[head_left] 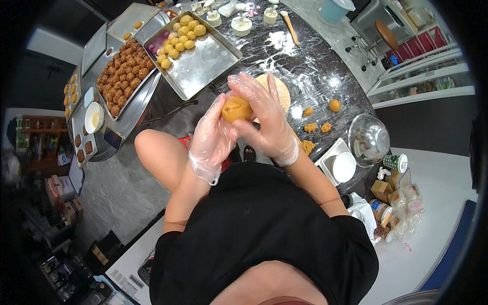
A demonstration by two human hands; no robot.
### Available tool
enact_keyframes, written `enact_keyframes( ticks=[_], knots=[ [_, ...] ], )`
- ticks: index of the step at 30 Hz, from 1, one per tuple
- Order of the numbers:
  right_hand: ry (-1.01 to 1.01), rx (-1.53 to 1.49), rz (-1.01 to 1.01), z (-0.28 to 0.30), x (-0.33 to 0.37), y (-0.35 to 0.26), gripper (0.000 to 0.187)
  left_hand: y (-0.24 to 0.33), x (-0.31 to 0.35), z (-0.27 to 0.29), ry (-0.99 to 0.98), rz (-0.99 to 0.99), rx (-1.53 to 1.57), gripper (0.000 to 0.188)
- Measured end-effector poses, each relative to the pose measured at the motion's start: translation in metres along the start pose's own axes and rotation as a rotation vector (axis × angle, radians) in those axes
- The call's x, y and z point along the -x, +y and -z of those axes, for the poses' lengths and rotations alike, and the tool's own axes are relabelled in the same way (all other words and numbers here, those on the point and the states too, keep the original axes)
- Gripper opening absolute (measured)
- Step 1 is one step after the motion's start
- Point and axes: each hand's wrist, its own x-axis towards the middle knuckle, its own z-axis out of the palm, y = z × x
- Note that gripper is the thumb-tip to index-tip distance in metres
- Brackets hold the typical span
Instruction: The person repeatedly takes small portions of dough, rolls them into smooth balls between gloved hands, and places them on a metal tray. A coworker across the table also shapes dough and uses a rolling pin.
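Observation:
A smooth, orange-yellow dough ball point(236, 109) with a crease on its top sits between my two hands, above the near edge of the table. My left hand point(214, 136), in a clear plastic glove, is closed around its left and lower side. From the right, my right hand point(265, 124), gloved the same way, cups the ball with its fingers arched over the far side and the thumb on the near side. Behind the right hand a round, pale board point(283, 92) is partly hidden. Right of it lie several dough pieces point(310, 128) and a rounder lump point(334, 105).
A metal tray point(206, 73) holds several yellow balls point(184, 39) at its far end. Further left, another tray is heaped with brown balls point(124, 73). On the right stand a scale with a white bowl point(344, 167), a shiny metal bowl point(370, 140) and a paper cup point(396, 162).

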Motion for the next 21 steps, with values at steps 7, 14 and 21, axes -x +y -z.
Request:
enact_keyframes(
  ticks=[7,14,21],
  knots=[
    [-0.141,0.027,0.019,0.008,-0.007,0.013,0.053,0.003,0.007,0.002,-0.047,0.059,-0.198,0.048],
    [0.086,0.190,0.025,-0.009,0.001,0.007,0.049,-0.003,0.005,-0.016,-0.045,-0.057,-0.023,0.040],
    [0.152,0.116,-0.024,-0.021,0.003,-0.001,0.040,-0.010,-0.007,-0.012,0.092,-0.070,-0.045,0.036]
  ],
)
